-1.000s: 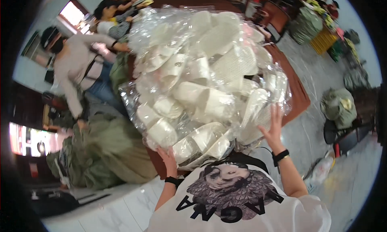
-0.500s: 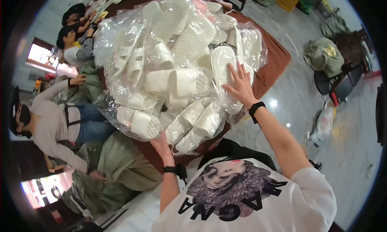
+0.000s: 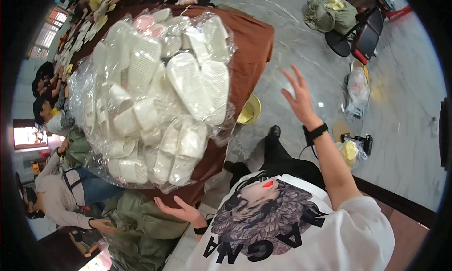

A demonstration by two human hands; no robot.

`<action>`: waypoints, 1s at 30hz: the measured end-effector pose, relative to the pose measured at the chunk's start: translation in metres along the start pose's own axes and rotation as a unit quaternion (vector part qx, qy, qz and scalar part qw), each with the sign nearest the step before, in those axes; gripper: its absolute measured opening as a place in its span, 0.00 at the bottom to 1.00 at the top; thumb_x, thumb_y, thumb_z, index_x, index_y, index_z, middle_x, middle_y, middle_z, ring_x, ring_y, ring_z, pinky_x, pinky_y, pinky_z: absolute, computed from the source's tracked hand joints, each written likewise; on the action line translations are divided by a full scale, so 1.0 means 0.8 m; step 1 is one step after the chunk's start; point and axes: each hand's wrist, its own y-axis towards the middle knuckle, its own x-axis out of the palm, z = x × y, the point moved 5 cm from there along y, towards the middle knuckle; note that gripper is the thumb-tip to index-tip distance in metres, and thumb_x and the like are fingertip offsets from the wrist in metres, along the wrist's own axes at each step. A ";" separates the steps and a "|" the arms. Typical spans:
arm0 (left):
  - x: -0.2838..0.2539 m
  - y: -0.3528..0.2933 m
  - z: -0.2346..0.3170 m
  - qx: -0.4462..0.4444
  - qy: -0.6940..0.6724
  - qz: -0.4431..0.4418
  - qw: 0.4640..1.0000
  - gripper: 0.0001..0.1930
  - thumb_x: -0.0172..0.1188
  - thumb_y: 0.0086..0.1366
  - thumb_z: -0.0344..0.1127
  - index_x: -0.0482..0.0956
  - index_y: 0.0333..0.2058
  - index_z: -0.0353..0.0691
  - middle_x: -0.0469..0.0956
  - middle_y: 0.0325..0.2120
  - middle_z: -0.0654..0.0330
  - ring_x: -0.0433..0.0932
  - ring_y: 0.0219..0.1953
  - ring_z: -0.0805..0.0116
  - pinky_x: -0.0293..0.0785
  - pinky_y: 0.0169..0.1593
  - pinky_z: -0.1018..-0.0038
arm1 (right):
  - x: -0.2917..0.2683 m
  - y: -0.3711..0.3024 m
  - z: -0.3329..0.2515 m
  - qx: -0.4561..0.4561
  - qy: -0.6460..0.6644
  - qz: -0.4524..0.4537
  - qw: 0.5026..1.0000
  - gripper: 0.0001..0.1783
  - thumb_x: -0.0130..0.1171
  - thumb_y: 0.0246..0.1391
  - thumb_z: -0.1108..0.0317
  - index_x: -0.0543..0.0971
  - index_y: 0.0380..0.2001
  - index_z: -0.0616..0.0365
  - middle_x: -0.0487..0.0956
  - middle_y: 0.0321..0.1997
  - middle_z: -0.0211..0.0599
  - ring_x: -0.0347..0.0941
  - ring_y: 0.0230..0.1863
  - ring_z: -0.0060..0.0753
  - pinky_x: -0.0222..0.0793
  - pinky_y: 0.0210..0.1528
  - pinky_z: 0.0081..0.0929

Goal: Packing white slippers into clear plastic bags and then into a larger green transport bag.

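Observation:
A big heap of white slippers in clear plastic bags covers most of the table, which has a brown cloth. At the heap's right side, a bagged pair of slippers lies with its textured soles up. My right hand is raised over the floor to the right of the table, fingers spread and nothing in it. My left hand is just below the heap's near edge, beside a bagged pair of slippers. Its fingers are stretched out and it is empty.
A yellow bucket stands on the floor by the table's right edge. Green sacks slump at the lower left, near a co-worker. Farther right are a black chair and a stuffed sack.
Both hands have come away from the bagged slippers. My right hand has lifted off to the right, my left has drawn back toward me. The view has turned rightward, so the heap appears farther left.

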 end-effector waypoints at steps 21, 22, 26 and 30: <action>0.520 -0.125 0.486 0.200 -0.090 -0.501 0.837 0.18 0.61 0.59 0.46 0.74 0.18 0.40 0.71 0.13 0.51 0.73 0.18 0.50 0.65 0.21 0.62 | -0.219 -0.029 0.379 0.224 -0.071 -0.238 0.942 0.25 0.57 0.53 0.62 0.69 0.55 0.52 0.76 0.45 0.49 0.73 0.45 0.55 0.69 0.45 0.44; 0.542 -0.117 0.494 0.198 -0.094 -0.491 0.843 0.18 0.61 0.59 0.46 0.74 0.18 0.40 0.71 0.13 0.51 0.73 0.18 0.50 0.65 0.21 0.62 | -0.219 -0.016 0.389 0.242 -0.060 -0.251 0.935 0.25 0.58 0.53 0.62 0.69 0.55 0.52 0.77 0.44 0.50 0.73 0.45 0.55 0.69 0.45 0.44; 0.625 -0.065 0.544 0.213 -0.138 -0.417 0.873 0.17 0.59 0.61 0.42 0.72 0.16 0.40 0.71 0.14 0.48 0.73 0.19 0.47 0.66 0.21 0.59 | -0.240 0.068 0.422 0.250 -0.103 -0.247 0.931 0.26 0.58 0.52 0.64 0.69 0.55 0.53 0.77 0.47 0.52 0.71 0.48 0.57 0.68 0.48 0.44; 0.696 -0.013 0.605 0.231 -0.147 -0.393 0.878 0.14 0.60 0.59 0.43 0.74 0.19 0.41 0.72 0.14 0.51 0.76 0.22 0.51 0.71 0.25 0.60 | -0.268 0.163 0.475 0.277 -0.141 -0.237 0.920 0.28 0.61 0.50 0.64 0.69 0.56 0.53 0.77 0.47 0.52 0.72 0.48 0.56 0.68 0.48 0.44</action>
